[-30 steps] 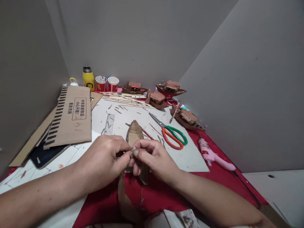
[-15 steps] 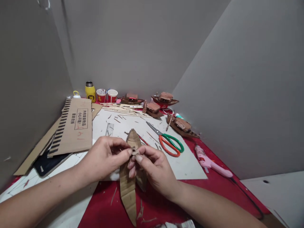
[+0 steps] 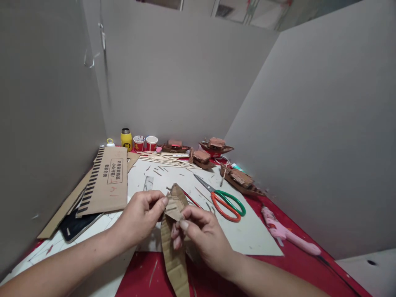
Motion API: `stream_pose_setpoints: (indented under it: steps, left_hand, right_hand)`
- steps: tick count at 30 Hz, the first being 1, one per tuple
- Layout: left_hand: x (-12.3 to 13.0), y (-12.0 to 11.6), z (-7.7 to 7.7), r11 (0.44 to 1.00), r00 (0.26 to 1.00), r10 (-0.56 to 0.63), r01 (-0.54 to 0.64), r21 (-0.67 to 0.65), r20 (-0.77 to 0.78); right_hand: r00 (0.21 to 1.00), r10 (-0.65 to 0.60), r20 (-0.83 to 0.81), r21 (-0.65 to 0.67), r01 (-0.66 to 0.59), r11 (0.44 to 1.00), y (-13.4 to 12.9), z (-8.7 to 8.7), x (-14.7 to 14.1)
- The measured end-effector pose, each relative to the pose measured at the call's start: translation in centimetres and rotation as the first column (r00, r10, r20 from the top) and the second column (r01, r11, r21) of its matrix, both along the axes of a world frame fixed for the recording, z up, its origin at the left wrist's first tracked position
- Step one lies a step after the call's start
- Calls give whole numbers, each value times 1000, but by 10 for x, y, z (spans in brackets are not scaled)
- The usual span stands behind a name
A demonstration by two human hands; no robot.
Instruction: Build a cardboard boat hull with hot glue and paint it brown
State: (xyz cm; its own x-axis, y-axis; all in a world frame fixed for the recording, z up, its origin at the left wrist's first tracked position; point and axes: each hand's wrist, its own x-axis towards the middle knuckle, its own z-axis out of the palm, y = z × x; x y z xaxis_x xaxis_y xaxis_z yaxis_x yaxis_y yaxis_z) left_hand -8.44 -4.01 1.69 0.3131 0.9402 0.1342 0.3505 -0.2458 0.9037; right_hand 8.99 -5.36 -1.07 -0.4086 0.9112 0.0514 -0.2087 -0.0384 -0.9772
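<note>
My left hand (image 3: pixel 145 212) pinches one end of a small cardboard piece (image 3: pixel 174 209) between thumb and fingertips. The other end is gripped by my right hand (image 3: pixel 202 229), its remaining fingers curled underneath. Below both hands lies a long, pointed, leaf-shaped cardboard strip (image 3: pixel 175 262), creased crosswise. A second pointed cardboard tip (image 3: pixel 182 194) shows beyond the fingers; my hands hide whether it joins the strip. Right of my hands, scissors (image 3: pixel 227 202) with one orange and one green handle lie on a white sheet (image 3: pixel 256 235). A thin red stick (image 3: pixel 192 199) lies between.
Several brown model boats (image 3: pixel 241 179) stand at the back right. A pink glue gun (image 3: pixel 291 235) rests on the red cloth (image 3: pixel 148 272). At left are a cardboard sheet (image 3: pixel 107 194) and a dark tablet-like slab (image 3: pixel 77 227). Wooden sticks (image 3: pixel 168 159), paper cups (image 3: pixel 151 143) and a yellow bottle (image 3: pixel 126 140) stand behind.
The view has tipped upward, so the table sits lower. My hands have moved slightly apart, and the small cardboard piece between them now shows its flat face.
</note>
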Motion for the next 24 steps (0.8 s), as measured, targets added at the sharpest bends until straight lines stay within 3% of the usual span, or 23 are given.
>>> stream_pose_setpoints:
  steps: [4, 6, 7, 9, 11, 12, 14, 17, 20, 24]
  left_hand:
    - [0, 0, -2, 997, 998, 54, -52, 63, -22]
    - [0, 0, -3, 992, 996, 71, -65, 104, -60]
    - [0, 1, -4, 989, 993, 83, -72, 126, -86]
    - [0, 1, -5, 985, 987, 90, -68, 158, -136]
    - [0, 0, -5, 987, 986, 62, -37, 156, -156]
    - [1, -1, -5, 989, 988, 39, -17, 144, -151]
    - [2, -3, -5, 995, 994, -4, 15, 99, -110]
    - [3, -4, -3, 995, 995, -98, 98, -24, 20]
    - [4, -2, -3, 966, 972, -186, 208, -151, 145]
    - [3, 1, -4, 939, 964, -222, 252, -236, 148]
  right_hand:
    - [994, 56, 93, 69, -63, 996, -2, -1, 5]
    - [978, 17, 207, 251, -70, 966, 0, 1, 10]
    - [965, -45, 260, 391, -63, 918, 1, 2, 14]
    - [929, -225, 295, 689, -43, 724, 6, 4, 21]
    - [889, -371, 270, 868, -58, 492, 12, 6, 26]
    - [870, -411, 273, 908, -92, 408, 16, 6, 28]
    - [846, -445, 295, 939, -170, 300, 21, 6, 29]
    - [855, -433, 286, 954, -211, 215, 26, 7, 29]
    - [876, -418, 241, 966, -176, 189, 27, 7, 29]
    - [888, -405, 219, 974, -175, 144, 30, 6, 30]
